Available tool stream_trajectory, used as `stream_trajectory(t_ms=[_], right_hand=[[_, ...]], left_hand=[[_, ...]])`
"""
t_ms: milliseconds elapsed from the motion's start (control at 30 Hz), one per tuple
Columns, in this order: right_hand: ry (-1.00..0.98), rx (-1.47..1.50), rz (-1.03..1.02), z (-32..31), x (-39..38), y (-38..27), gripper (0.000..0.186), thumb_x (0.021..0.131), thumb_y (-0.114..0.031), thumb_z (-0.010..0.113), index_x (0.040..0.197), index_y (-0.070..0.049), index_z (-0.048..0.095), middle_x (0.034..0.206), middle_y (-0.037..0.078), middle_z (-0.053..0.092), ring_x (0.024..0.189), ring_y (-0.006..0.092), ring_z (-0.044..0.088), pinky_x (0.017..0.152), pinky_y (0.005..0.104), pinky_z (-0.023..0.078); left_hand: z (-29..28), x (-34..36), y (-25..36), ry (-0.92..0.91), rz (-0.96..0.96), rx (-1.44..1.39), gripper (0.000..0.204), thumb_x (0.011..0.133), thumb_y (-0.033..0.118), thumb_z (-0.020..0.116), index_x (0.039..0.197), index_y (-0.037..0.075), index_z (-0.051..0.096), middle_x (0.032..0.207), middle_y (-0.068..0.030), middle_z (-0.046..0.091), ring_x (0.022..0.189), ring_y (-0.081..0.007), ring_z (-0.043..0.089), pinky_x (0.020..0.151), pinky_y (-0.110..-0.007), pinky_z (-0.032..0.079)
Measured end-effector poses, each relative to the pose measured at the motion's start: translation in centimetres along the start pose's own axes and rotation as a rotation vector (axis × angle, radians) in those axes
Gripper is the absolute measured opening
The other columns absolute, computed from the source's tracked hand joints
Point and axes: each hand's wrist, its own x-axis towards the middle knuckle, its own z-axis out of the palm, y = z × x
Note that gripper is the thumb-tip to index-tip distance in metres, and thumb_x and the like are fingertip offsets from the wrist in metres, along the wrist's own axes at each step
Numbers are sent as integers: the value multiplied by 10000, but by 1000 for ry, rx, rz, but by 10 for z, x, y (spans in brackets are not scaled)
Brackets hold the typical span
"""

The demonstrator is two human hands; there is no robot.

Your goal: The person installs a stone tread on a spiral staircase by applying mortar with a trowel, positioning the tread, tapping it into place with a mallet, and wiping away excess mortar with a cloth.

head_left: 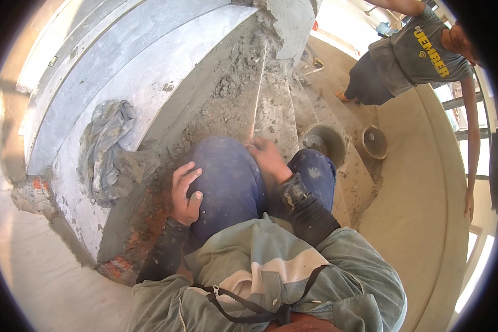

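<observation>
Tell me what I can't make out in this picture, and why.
In the head view:
What the right hand may hold: hidden by the hand itself and the left knee.
The wearer's feet: hidden below the knees.
Part of the nearer bucket: covered by the right knee.
One hand of the co-worker: cut off by the top edge.

Our left hand (185, 196) lies against our left knee (222, 163), fingers (189, 177) parted. Our right hand (270, 160) reaches far between both knees, bent.
</observation>
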Motion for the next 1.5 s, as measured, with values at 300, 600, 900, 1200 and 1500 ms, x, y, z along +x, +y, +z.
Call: stream_trajectory(t_ms=[300,600,900,1200,1500], right_hand=[[1,16,-8,3,6,19,356,967,-282,648,1102,43,697,985,203,735,934,280,698,860,383,519],[-6,-6,-35,3,5,14,392,966,-319,643,1121,36,706,985,222,734,946,311,704,879,398,516],[38,-92,-46,-2,0,11,393,958,-335,668,1070,39,705,960,238,725,923,353,702,843,417,525],[24,-23,-66,3,0,6,356,960,-304,675,1062,36,702,939,215,727,890,298,696,830,398,525],[-16,219,119,0,5,1,585,1004,-432,584,1381,14,536,1255,197,649,1146,300,629,967,410,476]], left_hand=[[0,2,1,2,4,-37,468,923,296,583,1273,-13,624,1374,-237,521,1245,-372,538,1071,-464,425],[0,-1,1,16,17,-56,487,930,310,573,1285,-21,618,1376,-236,518,1247,-363,531,1075,-453,422],[3,0,9,7,12,-16,508,953,354,564,1291,-21,611,1379,-235,518,1251,-366,524,1076,-463,417],[-2,-5,5,4,-3,-10,505,954,354,570,1293,-18,614,1392,-238,508,1274,-375,511,1096,-473,400],[-1,-4,9,21,10,-23,506,952,348,577,1298,-20,617,1392,-236,508,1260,-364,526,1081,-464,419]])
